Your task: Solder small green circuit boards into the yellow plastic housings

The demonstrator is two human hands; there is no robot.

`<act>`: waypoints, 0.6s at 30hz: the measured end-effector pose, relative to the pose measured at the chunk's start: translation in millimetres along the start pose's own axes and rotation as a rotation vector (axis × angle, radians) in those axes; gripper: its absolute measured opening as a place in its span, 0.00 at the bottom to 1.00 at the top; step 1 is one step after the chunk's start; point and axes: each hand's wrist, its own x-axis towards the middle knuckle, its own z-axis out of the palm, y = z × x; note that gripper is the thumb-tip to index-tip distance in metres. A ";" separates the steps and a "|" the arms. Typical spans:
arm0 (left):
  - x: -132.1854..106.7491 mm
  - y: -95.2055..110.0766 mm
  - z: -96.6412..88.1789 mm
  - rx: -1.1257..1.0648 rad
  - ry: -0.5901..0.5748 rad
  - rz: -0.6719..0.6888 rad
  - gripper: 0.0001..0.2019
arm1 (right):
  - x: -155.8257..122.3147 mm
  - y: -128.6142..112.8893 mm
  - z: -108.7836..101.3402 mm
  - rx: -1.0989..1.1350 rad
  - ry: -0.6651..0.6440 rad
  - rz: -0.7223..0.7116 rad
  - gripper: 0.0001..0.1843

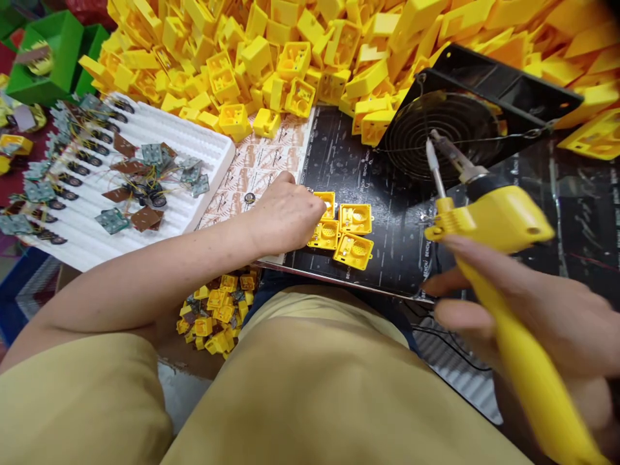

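Observation:
My left hand (293, 213) is closed at the left side of a small group of yellow plastic housings on the black board. Its fingertips are hidden, so whatever they hold cannot be made out. Several open housings lie by it, among them a housing (356, 218) at the upper right and a slightly turned housing (354, 250) below. In my right hand (547, 316), somewhat blurred, is a yellow soldering gun (504, 219). Its metal tip and the thin tube beside it point up and left, in front of the black fan.
A big heap of yellow housings (232, 71) fills the back. The black fan (445, 129) with its wire guard leans at the right. On the left, a white ridged tray (194, 174) carries wired circuit boards. Below the table edge sits a box of yellow parts (217, 313). Green bins (53, 58) stand far left.

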 end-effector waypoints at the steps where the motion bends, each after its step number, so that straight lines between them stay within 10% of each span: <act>1: -0.3 0.6 0.5 -0.004 0.003 -0.001 0.10 | 5.3 -0.7 7.8 -0.002 0.009 -0.040 0.19; 4: -5.6 -1.7 1.1 -0.021 0.054 0.006 0.10 | 14.2 6.9 36.6 0.026 0.028 -0.138 0.09; 7: -16.0 -10.2 1.9 -0.102 0.145 0.023 0.11 | 14.2 18.9 58.5 0.093 -0.030 -0.170 0.21; 12: -17.1 -16.4 21.5 -0.226 0.170 0.120 0.44 | 19.8 27.7 69.8 0.108 -0.115 -0.172 0.30; 18: -53.8 -16.4 44.6 -0.151 0.054 0.038 0.40 | 30.6 33.9 78.8 0.049 -0.192 -0.196 0.26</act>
